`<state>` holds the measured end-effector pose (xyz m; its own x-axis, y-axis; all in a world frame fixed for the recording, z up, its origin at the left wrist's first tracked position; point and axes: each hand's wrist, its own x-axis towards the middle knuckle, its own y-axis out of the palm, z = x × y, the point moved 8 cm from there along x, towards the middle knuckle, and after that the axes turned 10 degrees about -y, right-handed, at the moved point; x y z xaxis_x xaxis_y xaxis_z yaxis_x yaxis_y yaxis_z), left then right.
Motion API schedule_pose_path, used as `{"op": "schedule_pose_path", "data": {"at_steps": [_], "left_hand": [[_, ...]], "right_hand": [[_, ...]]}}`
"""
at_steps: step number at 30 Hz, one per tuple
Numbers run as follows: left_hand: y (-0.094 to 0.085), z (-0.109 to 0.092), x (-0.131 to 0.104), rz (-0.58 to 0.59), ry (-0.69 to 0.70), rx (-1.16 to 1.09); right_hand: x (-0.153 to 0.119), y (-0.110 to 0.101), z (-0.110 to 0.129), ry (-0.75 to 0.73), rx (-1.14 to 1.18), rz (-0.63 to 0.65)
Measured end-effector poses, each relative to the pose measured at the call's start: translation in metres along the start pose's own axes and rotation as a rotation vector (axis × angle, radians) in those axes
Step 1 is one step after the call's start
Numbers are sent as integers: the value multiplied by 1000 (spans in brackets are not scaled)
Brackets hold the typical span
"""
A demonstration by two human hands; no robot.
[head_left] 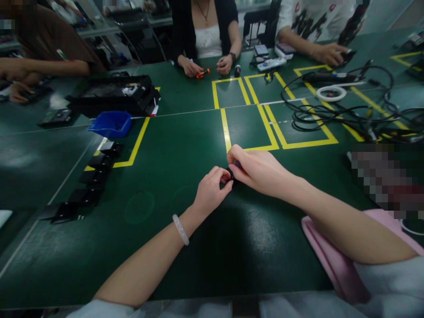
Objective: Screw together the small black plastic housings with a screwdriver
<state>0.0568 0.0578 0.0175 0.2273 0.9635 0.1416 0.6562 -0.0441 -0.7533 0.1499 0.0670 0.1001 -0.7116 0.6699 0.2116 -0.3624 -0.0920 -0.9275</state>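
Note:
My left hand (211, 189) pinches a small black part (230, 173) between thumb and fingertips, just above the green table (172, 145). Close against it, my right hand (256, 170) is closed with its fingertips at the same part. Most of that part is covered by my fingers, so its kind cannot be made out. A little dark blue or purple shows at the right fingertips. Left of my hands, several black box-like pieces (88, 194) stand in a slanting row, with a blue bin (112, 123) behind them.
Black trays (115, 95) are stacked at the back left. Yellow tape (227, 132) marks rectangles on the table. Coiled black cables (311, 119) and a white ring (331, 93) lie at the right. A pink cloth (331, 251) lies under my right forearm. Several people sit across the table.

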Motion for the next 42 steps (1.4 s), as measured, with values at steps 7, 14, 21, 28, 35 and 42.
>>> {"op": "schedule_pose_path", "data": {"at_steps": [7, 14, 21, 28, 35, 42], "left_hand": [[-1, -1, 0, -9, 24, -11], [0, -2, -1, 1, 23, -50], [3, 1, -1, 17, 15, -60], [3, 1, -1, 42, 14, -77], [3, 0, -2, 65, 3, -87], [5, -1, -3, 81, -8, -97]], "right_hand": [[0, 1, 2, -16, 19, -8], [-2, -5, 4, -28, 39, -49], [0, -2, 0, -6, 39, -38], [-1, -3, -2, 1, 48, -44], [0, -3, -3, 5, 40, -47], [-1, -2, -3, 8, 37, -57]]}}
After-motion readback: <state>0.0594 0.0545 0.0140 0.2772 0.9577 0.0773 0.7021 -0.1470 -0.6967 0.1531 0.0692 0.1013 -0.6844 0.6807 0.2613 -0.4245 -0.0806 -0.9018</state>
